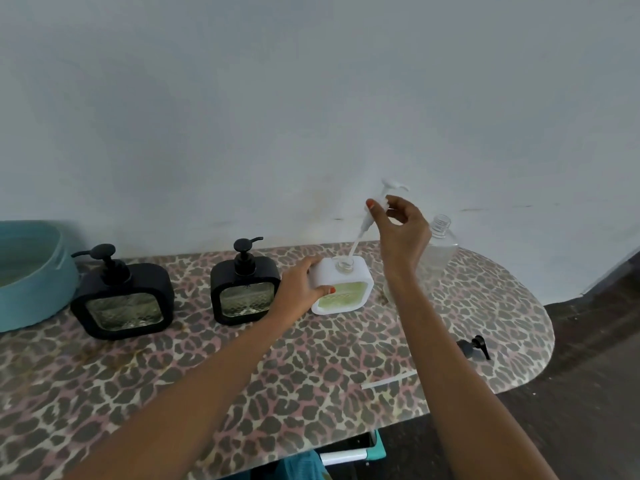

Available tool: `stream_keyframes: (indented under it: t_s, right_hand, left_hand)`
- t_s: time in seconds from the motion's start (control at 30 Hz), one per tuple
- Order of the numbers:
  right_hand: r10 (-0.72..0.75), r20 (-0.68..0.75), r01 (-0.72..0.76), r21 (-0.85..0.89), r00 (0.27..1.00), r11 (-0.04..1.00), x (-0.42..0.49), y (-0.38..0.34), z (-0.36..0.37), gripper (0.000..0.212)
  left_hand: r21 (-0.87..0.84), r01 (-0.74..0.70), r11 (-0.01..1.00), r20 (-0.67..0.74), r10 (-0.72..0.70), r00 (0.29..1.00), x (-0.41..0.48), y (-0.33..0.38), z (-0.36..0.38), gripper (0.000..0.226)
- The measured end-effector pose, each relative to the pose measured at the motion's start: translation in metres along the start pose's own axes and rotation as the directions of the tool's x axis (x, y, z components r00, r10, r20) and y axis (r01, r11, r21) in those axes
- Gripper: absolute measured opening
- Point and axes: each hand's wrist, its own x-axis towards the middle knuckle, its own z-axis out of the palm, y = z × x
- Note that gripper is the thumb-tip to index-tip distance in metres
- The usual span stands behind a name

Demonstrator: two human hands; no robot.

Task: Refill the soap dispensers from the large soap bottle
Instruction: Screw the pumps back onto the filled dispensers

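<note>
One long leopard-print table against a pale wall carries the whole job. At its far left sits a teal basin; at the far right, partly hidden behind the right forearm, stands the large soap bottle, clear, upright and uncapped. A black dispenser stands beside the basin and a second black dispenser at centre, both with pumps fitted. Just right of them is a white dispenser, green soap showing in its window. The left hand grips that dispenser's left side, fingers curled round its edge. The right hand is raised above it, pinching the collar of a white pump whose dip tube slants down, tip in the open neck. Whether the pump is going in or coming out cannot be told. Either way, the step likely goes best with the base held firm and the tube kept straight over the neck, so drips fall inside. A loose black pump lies near the table's right edge, a thin white strip nearer.
</note>
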Motion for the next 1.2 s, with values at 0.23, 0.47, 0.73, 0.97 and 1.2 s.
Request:
stream_keyframes:
  t_s: [0.23,0.47,0.73,0.97,1.2]
  right_hand:
    - [-0.017,0.074,0.017,-0.010,0.997,1.000,-0.009,0.020,0.012,0.031]
    - [-0.043,0.188,0.065,-0.113,0.981,0.991,-0.025,0.056,0.011,0.032]
    - [-0.021,0.273,0.067,-0.162,0.962,0.985,-0.041,0.082,0.009,0.034]
    - [0.002,0.279,0.051,-0.182,0.960,0.982,-0.043,0.086,0.012,0.040]
    - [0.091,0.392,0.023,-0.277,0.916,0.960,-0.034,0.090,0.011,0.059]
  left_hand:
    - [0.006,-0.012,1.000,-0.002,0.012,1.000,0.002,-0.004,0.001,0.066]
    - [-0.047,0.020,0.999,0.004,-0.019,1.000,0.001,-0.006,0.002,0.064]
    - [-0.054,0.031,0.998,-0.016,-0.032,0.999,0.001,-0.005,0.002,0.064]
    - [-0.067,0.031,0.997,-0.022,-0.033,0.999,-0.002,-0.004,0.001,0.062]
    - [-0.068,0.034,0.997,-0.014,-0.035,0.999,-0.002,-0.003,0.001,0.061]
